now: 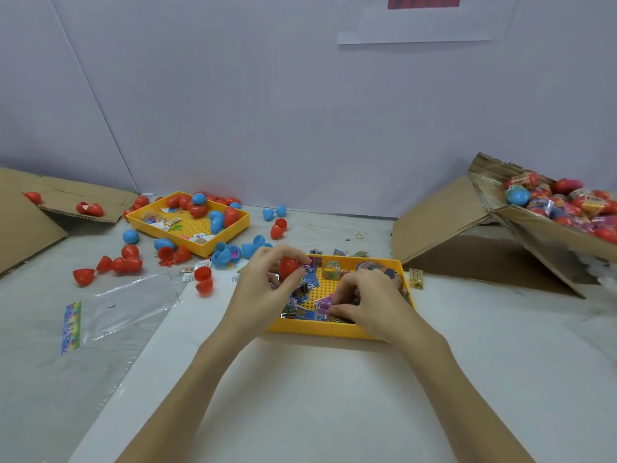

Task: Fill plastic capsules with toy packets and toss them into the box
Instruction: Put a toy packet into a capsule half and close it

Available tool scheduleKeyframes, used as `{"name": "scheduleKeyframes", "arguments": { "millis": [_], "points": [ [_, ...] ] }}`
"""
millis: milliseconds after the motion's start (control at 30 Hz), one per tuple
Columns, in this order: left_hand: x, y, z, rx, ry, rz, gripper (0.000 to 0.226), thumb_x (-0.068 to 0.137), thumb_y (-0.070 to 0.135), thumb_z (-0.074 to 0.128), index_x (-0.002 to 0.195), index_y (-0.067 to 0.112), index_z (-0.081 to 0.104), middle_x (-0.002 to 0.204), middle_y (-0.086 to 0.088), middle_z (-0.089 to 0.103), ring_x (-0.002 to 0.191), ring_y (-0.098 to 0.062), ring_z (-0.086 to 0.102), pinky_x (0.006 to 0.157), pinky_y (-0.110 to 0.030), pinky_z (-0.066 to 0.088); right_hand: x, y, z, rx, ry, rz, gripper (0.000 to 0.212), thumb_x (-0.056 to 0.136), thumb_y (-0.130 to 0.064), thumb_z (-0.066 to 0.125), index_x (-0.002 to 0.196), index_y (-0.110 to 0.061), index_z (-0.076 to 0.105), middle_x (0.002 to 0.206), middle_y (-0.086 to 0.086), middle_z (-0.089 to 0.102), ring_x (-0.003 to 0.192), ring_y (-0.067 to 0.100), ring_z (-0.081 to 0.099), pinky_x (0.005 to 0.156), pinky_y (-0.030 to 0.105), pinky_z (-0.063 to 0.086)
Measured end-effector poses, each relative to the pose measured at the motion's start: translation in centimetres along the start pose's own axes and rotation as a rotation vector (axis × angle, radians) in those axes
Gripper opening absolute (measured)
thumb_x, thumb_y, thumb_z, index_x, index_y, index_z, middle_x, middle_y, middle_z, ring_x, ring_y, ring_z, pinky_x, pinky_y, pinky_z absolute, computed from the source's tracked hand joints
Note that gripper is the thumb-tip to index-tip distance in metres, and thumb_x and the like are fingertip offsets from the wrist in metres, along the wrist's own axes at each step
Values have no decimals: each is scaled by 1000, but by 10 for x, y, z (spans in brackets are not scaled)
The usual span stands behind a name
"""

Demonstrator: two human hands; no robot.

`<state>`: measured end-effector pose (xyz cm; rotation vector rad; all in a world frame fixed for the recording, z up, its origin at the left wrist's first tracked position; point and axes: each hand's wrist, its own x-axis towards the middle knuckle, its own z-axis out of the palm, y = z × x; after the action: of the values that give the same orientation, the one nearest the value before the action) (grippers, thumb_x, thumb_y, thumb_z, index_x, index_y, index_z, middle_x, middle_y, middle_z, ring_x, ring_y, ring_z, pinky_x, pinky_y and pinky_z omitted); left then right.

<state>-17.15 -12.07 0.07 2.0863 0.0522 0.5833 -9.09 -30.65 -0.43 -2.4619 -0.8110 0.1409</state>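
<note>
Over a yellow pegged plastic tray [320, 329] of small printed toy packets at the centre of the white worktop [317, 396], a person's left hand [263, 289] held a red plastic capsule half [289, 266], its fingers [283, 252] curled round the shell at the tray's ten o'clock corner. The right hand [367, 302] rested low among the packets at the tray's four o'clock side, fingertips narrowed on a purple foil packet [323, 303]; whether the packet was already lifted clear could not be told. The packet lay at about five o'clock from the capsule half and near it, its long axis running roughly from nine to three o'clock, and the right hand was plainly the nearer of the two. The capsule's open mouth was hidden behind the left fingers, so its facing could not be told. By judgement, the coming move turned on carrying the packet up towards eleven o'clock to meet the shell. The tilted brown cardboard box [521, 225] heaped with filled capsules stood well apart at two o'clock, on the right hand's side. A second yellow tray [233, 225] and loose red and blue capsule halves [130, 262] lay at ten o'clock.
</note>
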Motion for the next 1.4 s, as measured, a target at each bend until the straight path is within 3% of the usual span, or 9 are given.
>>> {"name": "scheduleKeyframes", "arguments": {
  "millis": [200,300,467,633,800,1000,1133,1300,1400],
  "points": [
    [-2,2,3,-3,-38,-53,32,101,16,36,87,24,64,90,5,55,81,-4,53,72,-18,38,-11,-2,1,95,160,-121,10,97,-26,70,92,-26,61,85,-9,68,82,-2,57,76,1,33],
    [-4,1,7,121,-48,-8,18,104,32,54,92,29,67,97,6,52,93,-2,51,75,-13,39,-16,-6,0,232,206,-212,10,99,-22,67,97,-25,58,82,-7,68,83,5,62,74,16,43],
    [-5,2,7,126,-123,60,14,96,35,66,99,24,74,97,3,56,93,-3,53,73,-10,41,-19,-13,0,371,216,-295,9,96,-19,72,102,-24,68,89,-13,70,86,2,64,71,14,46],
    [-3,7,2,-66,-30,20,7,97,27,66,94,26,72,92,8,63,91,-7,60,76,-14,46,-17,-18,3,721,281,-124,24,93,-21,76,114,-25,66,86,-4,74,83,10,70,73,27,57],
    [-3,9,4,-119,-48,-54,9,99,27,62,98,25,71,96,7,66,95,-6,61,76,-15,49,-16,-17,4,837,121,-32,8,91,-27,77,98,-26,73,90,-10,76,88,4,72,70,20,56],
    [-6,11,9,-133,-84,-33,10,99,32,61,103,35,70,102,13,64,100,1,59,78,-12,48,-15,-16,5,1107,245,62,11,95,-10,71,103,-4,74,88,6,79,80,11,74,65,19,56],
    [-3,7,5,-338,-223,-139,40,108,24,49,137,51,45,108,17,63,98,5,59,81,-10,46,-14,-10,1,1035,279,105,13,95,-10,71,106,-4,71,81,5,77,70,7,71,61,17,54],
    [-3,5,4,-398,-144,-154,34,94,12,70,121,22,52,113,4,71,109,-14,68,92,-25,56,-14,-7,0,908,312,51,9,95,-14,71,102,-9,76,79,2,76,69,4,69,61,14,51],
    [-3,4,2,-380,-166,-159,28,95,22,70,121,32,65,108,4,72,104,-14,70,86,-28,59,-15,-8,1,833,312,11,17,100,-21,66,92,-10,76,75,-1,76,68,6,69,61,14,51]
  ]
}}
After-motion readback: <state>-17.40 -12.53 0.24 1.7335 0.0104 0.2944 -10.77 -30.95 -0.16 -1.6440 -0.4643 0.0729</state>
